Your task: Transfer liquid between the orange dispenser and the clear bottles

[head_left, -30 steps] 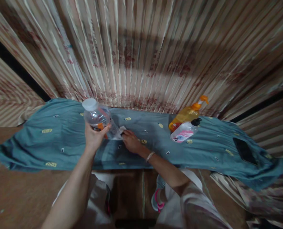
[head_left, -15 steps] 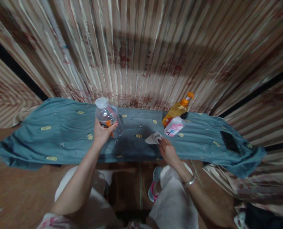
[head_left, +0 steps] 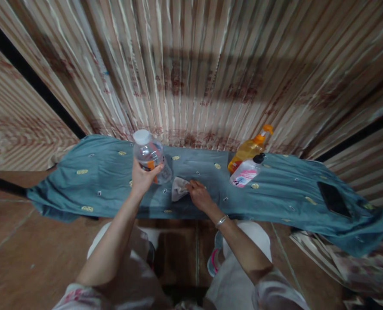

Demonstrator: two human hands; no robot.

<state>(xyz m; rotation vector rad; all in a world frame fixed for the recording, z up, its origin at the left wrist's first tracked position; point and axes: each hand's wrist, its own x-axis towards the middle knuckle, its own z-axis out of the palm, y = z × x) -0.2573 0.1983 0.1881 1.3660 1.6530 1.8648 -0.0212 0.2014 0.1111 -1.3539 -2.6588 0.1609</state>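
Observation:
A clear plastic bottle (head_left: pixel 149 150) with a white cap and an orange-and-black label stands on the left half of the cloth-covered table. My left hand (head_left: pixel 143 176) is wrapped round its lower side, thumb across the label. In my right hand (head_left: pixel 199 193) a greyish-white cloth (head_left: pixel 179 188) is pinched between the fingers, low over the table just right of the bottle. Its free end points left towards the bottle, with a small gap between them. Part of the cloth is hidden by my fingers.
An orange pump bottle (head_left: pixel 245 153) stands behind a white-and-pink bottle with a black pump (head_left: pixel 246 172). A dark phone (head_left: pixel 333 199) lies at the table's right end. The teal tablecloth (head_left: pixel 65 185) has yellow pineapple prints. A striped curtain (head_left: pixel 191 77) hangs right behind.
My right hand has carried the cloth left, from near the pump bottles to close beside the clear bottle. My left hand keeps its grip. The whole view has shifted slightly.

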